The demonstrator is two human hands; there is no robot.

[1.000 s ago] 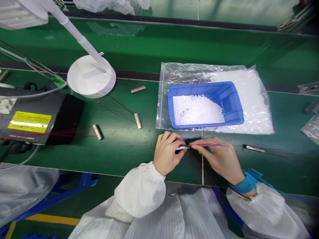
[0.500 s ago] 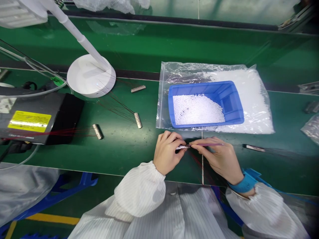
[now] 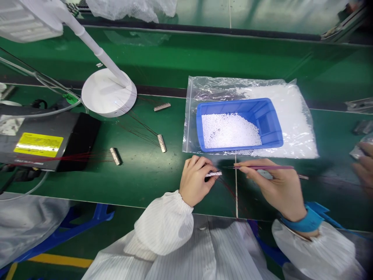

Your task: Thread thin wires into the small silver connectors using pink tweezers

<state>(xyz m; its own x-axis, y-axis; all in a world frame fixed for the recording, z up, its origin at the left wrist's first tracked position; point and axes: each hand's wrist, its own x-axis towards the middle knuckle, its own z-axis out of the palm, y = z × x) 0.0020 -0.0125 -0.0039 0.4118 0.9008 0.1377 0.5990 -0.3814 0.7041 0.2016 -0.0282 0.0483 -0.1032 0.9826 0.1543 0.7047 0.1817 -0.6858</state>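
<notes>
My left hand [image 3: 196, 181] pinches a small silvery connector [image 3: 214, 174] close above the green bench, its end poking out past the fingertips. Thin dark red wires [image 3: 229, 186] trail from the connector toward the bench's front edge. Pink tweezers [image 3: 268, 167] are gripped in my right hand [image 3: 276, 188], their fine tips pointing left, a short gap from the connector. Whether anything sits between those tips is too small to see. Just beyond both hands stands a blue bin [image 3: 241, 147] partly filled with tiny white beads [image 3: 230, 130].
The bin rests on a clear bag of white beads [image 3: 300, 128]. Wired connectors [image 3: 161, 143] lie to the left, near a white lamp base [image 3: 109, 93] and a black box [image 3: 58, 144]. Another person's blurred hand [image 3: 365, 165] shows at the right edge.
My right hand has drawn back to the right with the tweezers, away from the connector. My left hand stays put. Another person's hand has appeared at the right edge.
</notes>
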